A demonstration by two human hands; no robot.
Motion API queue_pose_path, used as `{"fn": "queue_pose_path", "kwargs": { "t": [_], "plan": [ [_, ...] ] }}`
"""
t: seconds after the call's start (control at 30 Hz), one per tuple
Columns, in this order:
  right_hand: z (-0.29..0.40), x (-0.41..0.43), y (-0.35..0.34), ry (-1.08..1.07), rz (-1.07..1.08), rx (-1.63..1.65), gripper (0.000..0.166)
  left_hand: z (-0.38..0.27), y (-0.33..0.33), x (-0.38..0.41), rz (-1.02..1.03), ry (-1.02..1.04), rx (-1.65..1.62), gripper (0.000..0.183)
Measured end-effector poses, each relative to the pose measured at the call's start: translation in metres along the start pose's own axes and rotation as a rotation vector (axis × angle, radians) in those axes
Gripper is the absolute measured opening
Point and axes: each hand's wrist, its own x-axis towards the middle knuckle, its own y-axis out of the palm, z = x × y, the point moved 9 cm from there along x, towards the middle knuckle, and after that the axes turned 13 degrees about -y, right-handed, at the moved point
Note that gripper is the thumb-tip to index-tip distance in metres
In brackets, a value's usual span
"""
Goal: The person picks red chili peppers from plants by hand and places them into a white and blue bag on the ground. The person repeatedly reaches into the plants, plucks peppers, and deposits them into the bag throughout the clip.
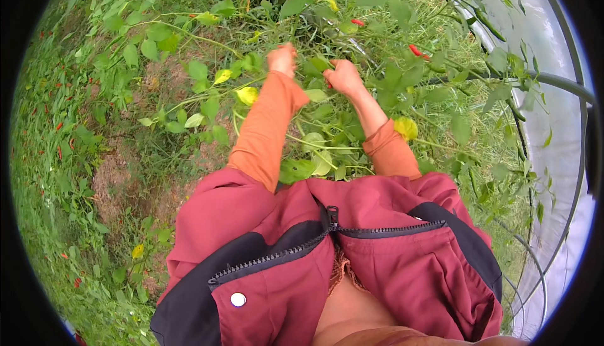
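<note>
My left hand (282, 59) is among the chilli pepper plants with its fingers curled; what is inside it is hidden. Just right of it, my right hand (345, 76) has its fingers bent in beside a green leaf (317, 65). The red tip of a chilli pepper (329, 84) shows under those fingers. Below both hands, leafy green stems (325, 147) cross in front of my body. A yellowed leaf (247, 95) hangs beside my left sleeve, and another yellow leaf (406, 128) touches the right cuff.
Red chilli peppers (416, 50) and long green ones (490, 26) hang on branches to the right. A curved metal pipe (561, 82) and pale plastic sheeting (549, 157) border that side. Bare soil (115, 181) shows at left, beside a dense row of pepper plants (52, 157).
</note>
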Motion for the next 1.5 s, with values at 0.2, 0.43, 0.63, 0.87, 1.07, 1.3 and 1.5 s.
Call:
{"fn": "queue_pose_path", "kwargs": {
  "t": [0.2, 0.43, 0.63, 0.87, 1.07, 1.3, 1.5],
  "plan": [
    [-0.026, -0.015, 0.001, 0.037, -0.106, 0.187, 0.032, -0.011, 0.064, -0.038, 0.331, -0.041, 0.189, 0.026],
    [-0.072, -0.025, 0.029, 0.232, -0.223, 1.046, 0.035, -0.059, 0.169, -0.091, 0.159, 0.835, 1.018, 0.029],
    [-0.077, -0.030, 0.020, 0.190, -0.289, 0.888, 0.032, -0.021, 0.216, -0.091, 0.231, 0.876, 1.547, 0.033],
    [-0.075, -0.029, 0.001, 0.047, -0.292, 0.597, 0.036, -0.020, 0.198, -0.083, 0.072, 0.807, 1.348, 0.033],
    [-0.086, -0.035, -0.035, 0.159, -0.447, 0.786, 0.032, -0.033, 0.143, -0.027, 0.050, 0.616, 0.653, 0.028],
    [-0.077, -0.029, -0.023, 0.199, -0.405, 0.867, 0.015, -0.030, 0.089, 0.045, -0.016, 0.588, 0.396, 0.025],
    [-0.055, -0.016, -0.036, 0.073, -0.382, 0.856, 0.013, -0.016, 0.067, 0.007, -0.064, 0.380, 0.473, 0.015]
  ]
}}
